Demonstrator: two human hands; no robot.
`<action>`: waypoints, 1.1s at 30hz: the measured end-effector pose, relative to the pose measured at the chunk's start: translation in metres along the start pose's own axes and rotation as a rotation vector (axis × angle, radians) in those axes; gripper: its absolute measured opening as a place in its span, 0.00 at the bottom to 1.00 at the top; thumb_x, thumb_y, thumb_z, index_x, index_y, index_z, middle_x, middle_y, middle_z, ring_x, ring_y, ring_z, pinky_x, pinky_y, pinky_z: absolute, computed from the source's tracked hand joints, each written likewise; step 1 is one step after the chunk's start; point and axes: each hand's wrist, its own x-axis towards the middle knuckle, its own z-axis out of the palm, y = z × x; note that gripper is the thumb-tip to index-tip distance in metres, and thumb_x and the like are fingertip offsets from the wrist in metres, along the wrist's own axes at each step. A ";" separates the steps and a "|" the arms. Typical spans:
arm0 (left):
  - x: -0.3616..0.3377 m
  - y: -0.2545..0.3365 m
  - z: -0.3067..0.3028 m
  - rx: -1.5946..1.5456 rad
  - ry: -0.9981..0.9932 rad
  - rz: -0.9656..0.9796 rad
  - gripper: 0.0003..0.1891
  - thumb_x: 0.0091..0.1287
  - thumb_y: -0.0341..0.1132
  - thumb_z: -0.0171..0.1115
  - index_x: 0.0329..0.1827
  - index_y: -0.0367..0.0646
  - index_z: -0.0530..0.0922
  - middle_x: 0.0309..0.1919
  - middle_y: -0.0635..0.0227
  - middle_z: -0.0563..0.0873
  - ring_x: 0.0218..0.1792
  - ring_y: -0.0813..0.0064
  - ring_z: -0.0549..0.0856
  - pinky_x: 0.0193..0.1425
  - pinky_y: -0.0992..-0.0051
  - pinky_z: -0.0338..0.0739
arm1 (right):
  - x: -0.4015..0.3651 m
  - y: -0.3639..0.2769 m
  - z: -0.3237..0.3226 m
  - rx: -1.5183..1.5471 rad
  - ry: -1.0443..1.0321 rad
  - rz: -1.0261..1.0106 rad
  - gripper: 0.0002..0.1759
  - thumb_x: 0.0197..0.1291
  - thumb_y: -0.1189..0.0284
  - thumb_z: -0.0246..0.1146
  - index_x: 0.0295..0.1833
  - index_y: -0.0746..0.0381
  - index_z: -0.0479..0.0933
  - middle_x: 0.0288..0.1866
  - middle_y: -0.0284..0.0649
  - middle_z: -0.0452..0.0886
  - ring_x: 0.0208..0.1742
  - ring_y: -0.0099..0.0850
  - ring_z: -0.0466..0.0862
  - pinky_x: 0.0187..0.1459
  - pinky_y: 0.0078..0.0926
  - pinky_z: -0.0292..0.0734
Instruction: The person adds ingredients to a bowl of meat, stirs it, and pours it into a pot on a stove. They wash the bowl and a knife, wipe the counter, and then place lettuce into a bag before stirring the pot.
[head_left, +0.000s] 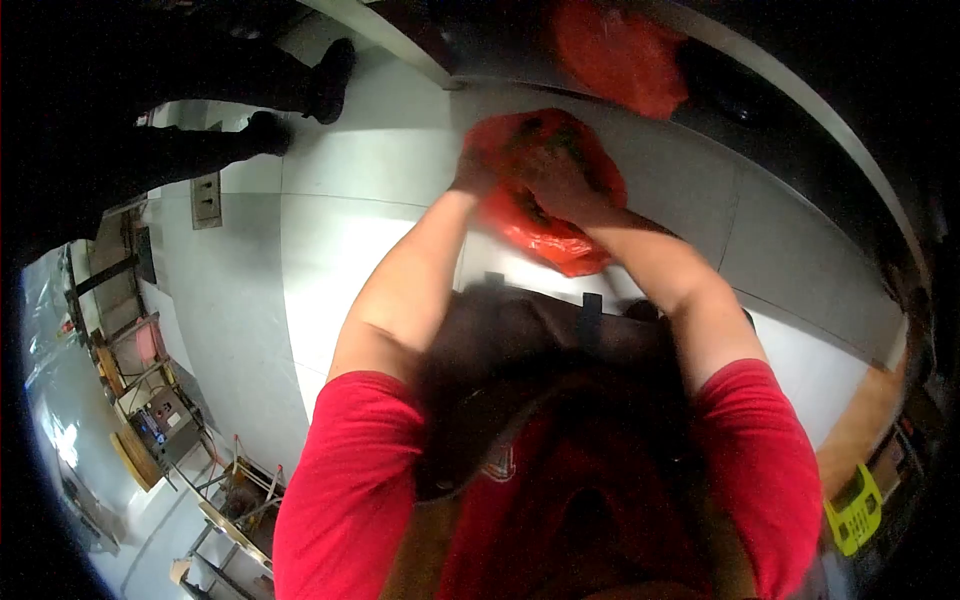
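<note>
An open red plastic bag (570,250) lies on the pale tiled floor in front of me, with dark green, leafy-looking contents (565,135) inside. My left hand (482,168) is at the bag's left edge, its fingers blurred and partly lost against the red plastic. Reaching in from the right, my right hand (550,178) is over the contents inside the bag. Blur and shadow hide its fingertips, so what it touches cannot be made out.
A second red bag (625,60) sits beyond, beside a dark structure with a metal edge. Another person's legs and dark shoes (332,82) are at upper left. Stools and equipment (165,420) stand at lower left, a yellow-green plastic item (853,512) at lower right.
</note>
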 end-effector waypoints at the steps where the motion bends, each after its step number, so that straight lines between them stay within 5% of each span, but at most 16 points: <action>1: -0.002 0.000 -0.002 -0.121 0.018 -0.085 0.22 0.65 0.34 0.56 0.62 0.41 0.69 0.53 0.62 0.79 0.51 0.65 0.78 0.56 0.70 0.73 | -0.001 0.003 0.008 -0.028 0.074 -0.008 0.17 0.59 0.74 0.49 0.53 0.59 0.74 0.48 0.47 0.78 0.49 0.46 0.76 0.53 0.43 0.69; 5: -0.025 0.059 -0.014 -0.447 0.060 -0.217 0.20 0.65 0.33 0.55 0.60 0.41 0.70 0.52 0.61 0.80 0.48 0.65 0.79 0.54 0.69 0.73 | 0.008 -0.047 -0.071 0.098 -0.118 0.246 0.17 0.58 0.68 0.57 0.49 0.65 0.78 0.44 0.54 0.80 0.46 0.45 0.80 0.50 0.41 0.74; 9: -0.039 0.136 -0.030 -0.014 -0.195 -0.123 0.24 0.67 0.33 0.50 0.67 0.45 0.63 0.60 0.59 0.74 0.59 0.62 0.73 0.64 0.67 0.67 | -0.013 0.021 -0.036 0.078 -0.079 -0.006 0.26 0.52 0.81 0.53 0.60 0.57 0.69 0.65 0.43 0.68 0.63 0.45 0.68 0.65 0.39 0.62; 14: -0.015 0.047 0.022 0.377 -0.166 0.236 0.30 0.64 0.35 0.55 0.71 0.50 0.60 0.69 0.58 0.62 0.68 0.59 0.64 0.71 0.66 0.59 | -0.031 0.054 -0.057 0.087 -0.014 -0.139 0.26 0.46 0.86 0.56 0.55 0.59 0.70 0.63 0.45 0.70 0.68 0.43 0.66 0.68 0.36 0.59; 17: -0.010 0.035 0.042 0.379 -0.169 0.234 0.32 0.61 0.35 0.59 0.70 0.52 0.60 0.70 0.59 0.60 0.69 0.58 0.62 0.72 0.65 0.58 | -0.032 0.047 -0.070 0.053 0.019 -0.172 0.21 0.48 0.84 0.58 0.51 0.61 0.71 0.62 0.45 0.71 0.66 0.42 0.68 0.67 0.33 0.61; 22: 0.010 0.034 0.032 0.140 -0.030 0.461 0.28 0.59 0.33 0.62 0.65 0.50 0.69 0.62 0.58 0.73 0.63 0.62 0.71 0.67 0.65 0.64 | -0.021 0.029 -0.115 0.404 -0.120 0.129 0.23 0.49 0.82 0.61 0.54 0.62 0.73 0.59 0.40 0.74 0.61 0.36 0.73 0.62 0.29 0.68; 28: -0.009 0.107 -0.008 -0.283 -0.216 0.281 0.23 0.58 0.30 0.65 0.58 0.41 0.74 0.47 0.64 0.83 0.48 0.73 0.80 0.55 0.72 0.75 | -0.013 0.031 -0.140 0.800 -0.201 0.277 0.27 0.50 0.80 0.63 0.60 0.62 0.72 0.56 0.38 0.76 0.57 0.28 0.74 0.58 0.28 0.71; 33: -0.007 0.107 -0.004 -0.358 -0.146 0.332 0.22 0.58 0.32 0.66 0.56 0.39 0.75 0.49 0.61 0.82 0.49 0.70 0.81 0.56 0.71 0.75 | -0.007 0.032 -0.148 0.794 -0.248 0.326 0.27 0.51 0.76 0.64 0.60 0.63 0.71 0.54 0.37 0.77 0.57 0.27 0.75 0.57 0.26 0.71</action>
